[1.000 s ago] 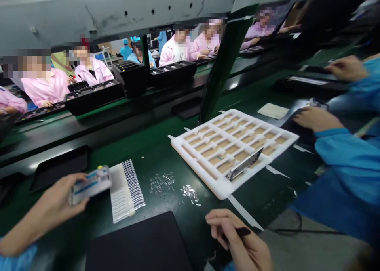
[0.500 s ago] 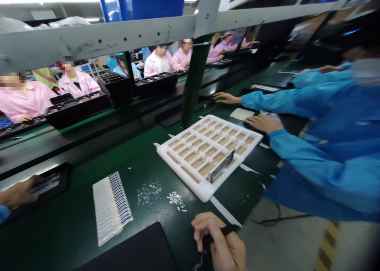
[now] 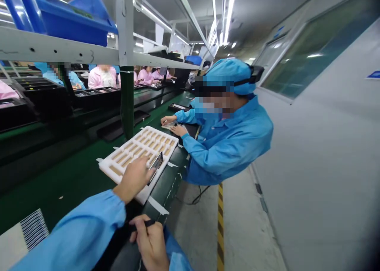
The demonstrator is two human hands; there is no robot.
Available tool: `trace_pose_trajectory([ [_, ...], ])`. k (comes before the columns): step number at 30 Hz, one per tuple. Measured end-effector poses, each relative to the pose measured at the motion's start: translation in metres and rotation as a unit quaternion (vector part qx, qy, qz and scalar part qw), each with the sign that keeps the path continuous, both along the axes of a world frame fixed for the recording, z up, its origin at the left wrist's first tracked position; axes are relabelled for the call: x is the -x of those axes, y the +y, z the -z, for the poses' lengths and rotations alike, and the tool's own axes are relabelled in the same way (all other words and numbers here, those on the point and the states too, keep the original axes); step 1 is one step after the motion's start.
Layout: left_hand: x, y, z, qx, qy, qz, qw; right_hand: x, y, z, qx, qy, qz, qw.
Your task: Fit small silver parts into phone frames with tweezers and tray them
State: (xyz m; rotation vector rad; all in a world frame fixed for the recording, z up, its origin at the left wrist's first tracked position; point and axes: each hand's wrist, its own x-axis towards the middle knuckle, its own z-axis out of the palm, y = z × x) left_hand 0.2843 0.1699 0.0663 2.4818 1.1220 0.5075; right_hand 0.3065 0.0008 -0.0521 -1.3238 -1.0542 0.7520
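Left hand (image 3: 133, 178) has come from nine o'clock onto the tray (image 3: 116, 168), grip unclear; right hand (image 3: 152, 244) still holds a pen (image 3: 145, 223).

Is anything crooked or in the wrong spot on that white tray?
Yes. A flat shiny part lies slanted across the ridges at the near edge of the white tray, not down in a slot like the tan pieces. The left hand rests against it. The right hand holds a thin black tool.
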Motion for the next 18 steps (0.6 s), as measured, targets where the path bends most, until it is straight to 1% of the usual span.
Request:
trace_pose_trajectory([
  [1, -0.019, 0.003, 0.003, -0.001, 0.011, -0.007, 1.000, -0.002, 0.002, 0.001, -0.005, 0.002, -0.004, 1.000],
  [2, -0.034, 0.005, 0.005, -0.001, 0.020, -0.014, 1.000, -0.003, 0.004, 0.001, -0.008, 0.005, -0.005, 1.000],
  [4, -0.049, 0.010, 0.006, -0.002, 0.030, -0.023, 0.999, -0.004, 0.007, 0.003, -0.010, 0.012, -0.003, 1.000],
  [6, -0.053, 0.011, 0.001, -0.005, 0.030, -0.026, 0.999, -0.004, 0.007, 0.005, -0.011, 0.018, -0.001, 1.000],
  [9, -0.044, 0.010, -0.014, -0.024, 0.010, -0.025, 0.999, -0.004, 0.005, 0.007, -0.012, 0.040, -0.004, 0.999],
  [11, -0.025, 0.007, -0.030, -0.047, -0.017, -0.024, 0.998, -0.005, 0.003, 0.007, -0.002, 0.069, -0.007, 0.998],
  [13, 0.007, -0.001, -0.047, -0.078, -0.051, -0.022, 0.995, -0.006, 0.001, 0.006, 0.013, 0.103, -0.011, 0.995],
  [15, 0.052, -0.017, -0.060, -0.106, -0.084, -0.021, 0.991, -0.008, 0.000, 0.004, 0.022, 0.135, -0.022, 0.990],
  [16, 0.077, -0.029, -0.064, -0.117, -0.095, -0.020, 0.988, -0.009, 0.000, 0.003, 0.023, 0.150, -0.031, 0.988],
  [18, 0.127, -0.059, -0.065, -0.125, -0.112, -0.017, 0.986, -0.011, 0.001, -0.002, 0.027, 0.169, -0.049, 0.984],
])
